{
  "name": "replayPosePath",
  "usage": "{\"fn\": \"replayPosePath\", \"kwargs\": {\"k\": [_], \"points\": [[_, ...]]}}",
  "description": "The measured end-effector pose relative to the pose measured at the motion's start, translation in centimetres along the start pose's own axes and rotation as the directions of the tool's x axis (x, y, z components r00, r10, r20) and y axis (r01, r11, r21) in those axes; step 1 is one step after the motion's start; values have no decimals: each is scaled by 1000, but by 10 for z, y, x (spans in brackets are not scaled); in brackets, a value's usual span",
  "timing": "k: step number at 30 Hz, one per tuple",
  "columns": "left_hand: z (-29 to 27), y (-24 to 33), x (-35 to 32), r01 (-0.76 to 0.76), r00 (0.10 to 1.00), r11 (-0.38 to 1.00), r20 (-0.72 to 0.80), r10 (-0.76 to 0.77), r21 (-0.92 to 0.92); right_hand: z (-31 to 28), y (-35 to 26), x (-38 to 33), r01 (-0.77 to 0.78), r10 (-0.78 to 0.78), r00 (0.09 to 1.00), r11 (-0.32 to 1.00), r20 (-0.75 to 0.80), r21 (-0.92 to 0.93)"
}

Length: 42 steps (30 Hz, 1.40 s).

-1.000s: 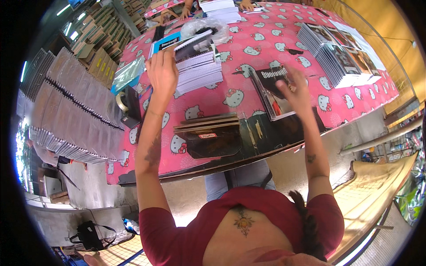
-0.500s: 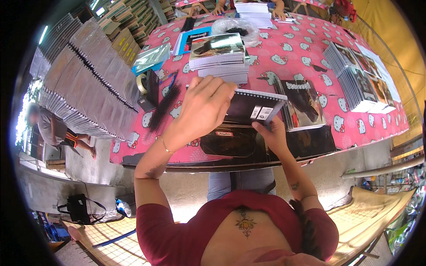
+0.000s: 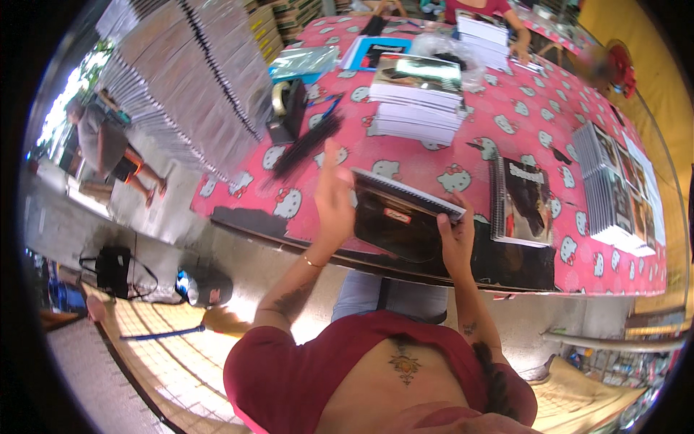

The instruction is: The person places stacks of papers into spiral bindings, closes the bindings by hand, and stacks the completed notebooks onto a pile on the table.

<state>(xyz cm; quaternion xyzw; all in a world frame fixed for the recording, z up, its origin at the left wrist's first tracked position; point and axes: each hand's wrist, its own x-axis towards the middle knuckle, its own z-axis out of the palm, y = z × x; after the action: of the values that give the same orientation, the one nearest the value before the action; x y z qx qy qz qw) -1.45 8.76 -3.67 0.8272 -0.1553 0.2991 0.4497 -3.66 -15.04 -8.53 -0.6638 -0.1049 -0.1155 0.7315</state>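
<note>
Two bare hands, left (image 3: 334, 201) and right (image 3: 457, 237), at either end of a dark spiral notebook (image 3: 410, 190) seen nearly edge-on over the near part of a pink tabletop (image 3: 426, 160), against a black panel (image 3: 394, 237) with a red label. Right fingers clamped on the notebook's right end, thumb on the near side. Left fingers raised and blurred beside the left end; impossible to tell whether gripping. Just beside the right hand, a second notebook (image 3: 526, 201), cover up. Farther off, a book stack (image 3: 417, 121), black coils (image 3: 309, 148) and a tape dispenser (image 3: 287, 116).
</note>
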Motion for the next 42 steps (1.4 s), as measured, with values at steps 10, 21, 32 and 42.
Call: {"fn": "replayPosePath", "kwargs": {"k": [10,21,32,42], "points": [[-54,-209,61,50,976,566,80,-202,823,-30,19,19,76,-74,997,995,30,-60],[3,-159,42,-292,955,602,255,149,743,-33,-29,24,384,-482,870,795,-104,-469],[-18,-4,31,-79,997,978,36,73,193,72,-54,73,630,-418,764,320,491,-708],[-23,-2,11,-118,993,989,23,116,87,85,-58,72,602,-392,792,373,468,-706]]}}
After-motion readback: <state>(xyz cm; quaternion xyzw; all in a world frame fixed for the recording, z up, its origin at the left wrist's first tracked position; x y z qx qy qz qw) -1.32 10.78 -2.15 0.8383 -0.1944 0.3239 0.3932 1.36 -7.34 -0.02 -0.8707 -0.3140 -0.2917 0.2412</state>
